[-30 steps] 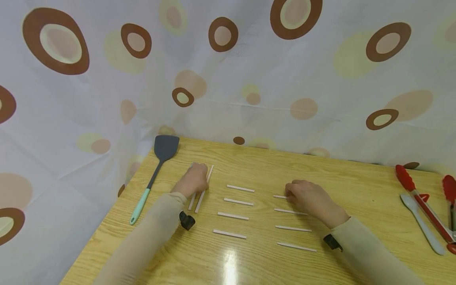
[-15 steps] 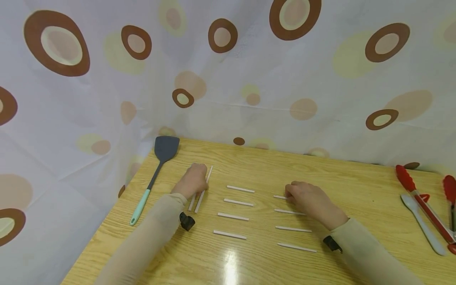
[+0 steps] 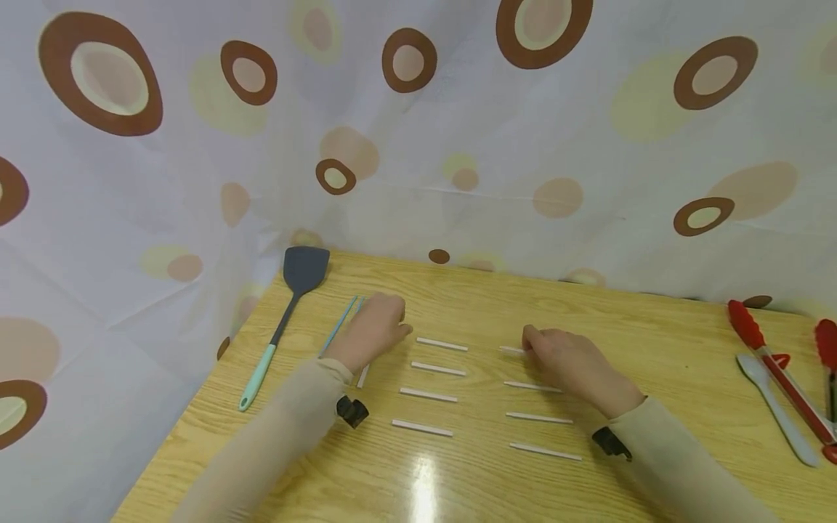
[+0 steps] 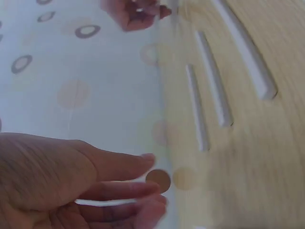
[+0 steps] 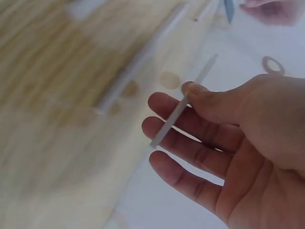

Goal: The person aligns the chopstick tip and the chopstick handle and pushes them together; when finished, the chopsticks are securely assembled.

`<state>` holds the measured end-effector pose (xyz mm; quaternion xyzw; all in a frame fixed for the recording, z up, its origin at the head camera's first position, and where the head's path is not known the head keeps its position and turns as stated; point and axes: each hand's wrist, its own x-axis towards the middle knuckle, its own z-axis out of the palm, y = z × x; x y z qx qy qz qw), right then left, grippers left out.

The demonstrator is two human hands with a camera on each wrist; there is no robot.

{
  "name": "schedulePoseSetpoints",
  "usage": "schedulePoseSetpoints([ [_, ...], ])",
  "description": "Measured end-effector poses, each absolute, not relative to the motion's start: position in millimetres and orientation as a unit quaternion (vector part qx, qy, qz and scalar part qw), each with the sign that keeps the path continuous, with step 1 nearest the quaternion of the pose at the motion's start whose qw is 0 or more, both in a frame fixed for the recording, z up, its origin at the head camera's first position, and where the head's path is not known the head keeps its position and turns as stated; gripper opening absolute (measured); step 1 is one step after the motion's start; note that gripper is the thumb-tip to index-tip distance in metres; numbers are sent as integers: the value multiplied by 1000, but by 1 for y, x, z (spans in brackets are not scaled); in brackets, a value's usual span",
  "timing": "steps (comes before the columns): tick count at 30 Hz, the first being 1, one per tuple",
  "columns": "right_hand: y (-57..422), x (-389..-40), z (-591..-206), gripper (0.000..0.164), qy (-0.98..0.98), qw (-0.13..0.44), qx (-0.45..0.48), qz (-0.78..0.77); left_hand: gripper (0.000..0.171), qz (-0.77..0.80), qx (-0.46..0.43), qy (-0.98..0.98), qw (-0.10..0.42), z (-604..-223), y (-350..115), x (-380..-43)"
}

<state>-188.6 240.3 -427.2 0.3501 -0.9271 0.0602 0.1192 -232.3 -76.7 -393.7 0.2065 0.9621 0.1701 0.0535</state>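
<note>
Presently I have a white stick [image 5: 176,111] pinched between thumb and fingers of the right hand [image 3: 575,363], at the far end of the right column of white sticks [image 3: 539,418]. The left hand [image 3: 369,330], its fingers loosely bent and released, hangs over blue sticks [image 3: 340,323]. A spatula [image 3: 285,317] lies left on the tabletop [image 3: 477,290]; tongs [image 3: 745,323] lie right.

We can read no text, brand, number or sign anywhere: neither on the slender white sticks [image 3: 421,428], the dark grey spatula with a mint-green handle [image 3: 285,319], nor the white oval-printed sheet [image 3: 497,123].
</note>
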Motion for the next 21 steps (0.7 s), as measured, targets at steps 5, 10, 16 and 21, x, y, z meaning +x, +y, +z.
schedulePoseSetpoints([
  [5, 236, -186, -416, 31, -914, 136, 373, 85, 14, 181, 278, 942, 43, -406, -59, -235],
  [10, 228, -182, -403, 36, -912, 133, 372, 112, 20, 165, 343, 923, 55, -413, -42, -237],
  [16, 223, -177, -393, 25, -923, 127, 346, 110, 19, 87, 385, 917, 56, -423, -31, -241],
  [21, 223, -173, -391, 22, -920, 138, 351, 110, 5, 59, 388, 919, 39, -431, -27, -243],
])
